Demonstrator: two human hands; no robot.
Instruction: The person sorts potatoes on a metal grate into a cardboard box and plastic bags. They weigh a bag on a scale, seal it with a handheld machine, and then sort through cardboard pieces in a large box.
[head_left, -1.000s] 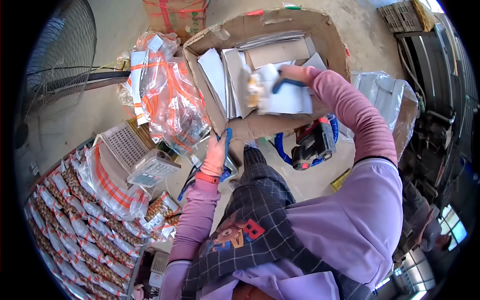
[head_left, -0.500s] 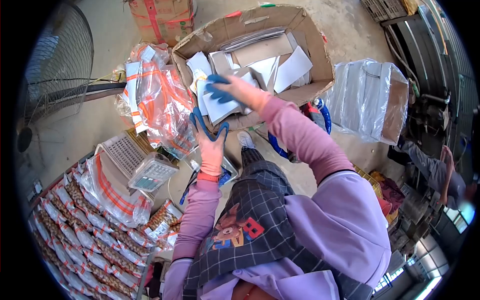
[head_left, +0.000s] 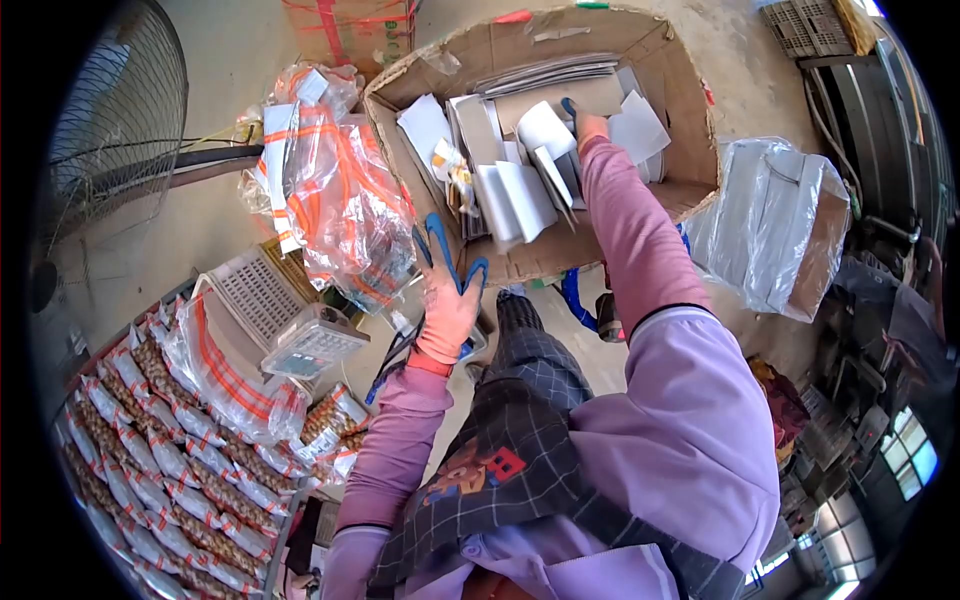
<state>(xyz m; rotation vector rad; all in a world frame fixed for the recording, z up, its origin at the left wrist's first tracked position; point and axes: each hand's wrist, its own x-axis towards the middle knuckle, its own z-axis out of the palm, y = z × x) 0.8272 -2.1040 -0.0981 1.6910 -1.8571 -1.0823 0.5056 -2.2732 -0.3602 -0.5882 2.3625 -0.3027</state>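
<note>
A large open cardboard box (head_left: 542,265) holds white and grey card pieces (head_left: 525,200), many standing on edge or leaning. My right hand (head_left: 590,125), in a pink glove with blue fingertips, reaches down among these cards. One blue fingertip shows beside a curved white card (head_left: 545,130); the other fingers are hidden, and so is any grip. My left hand (head_left: 450,285), gloved alike, is near the box's front left corner, its fingers spread and nothing in them. A crumpled white and yellow wrapper (head_left: 455,178) lies in the box's left side.
Clear plastic bags with orange stripes (head_left: 345,200) lie left of the box. A plastic-wrapped bundle of grey card (head_left: 770,225) lies right. Lower left are a basket (head_left: 255,290), a scale (head_left: 315,345) and rows of filled bags (head_left: 190,460). A fan (head_left: 120,120) stands far left.
My right hand has moved right and deeper into the box, and several cards at its left now stand differently. My left hand stays spread by the corner. The whole view has shifted slightly.
</note>
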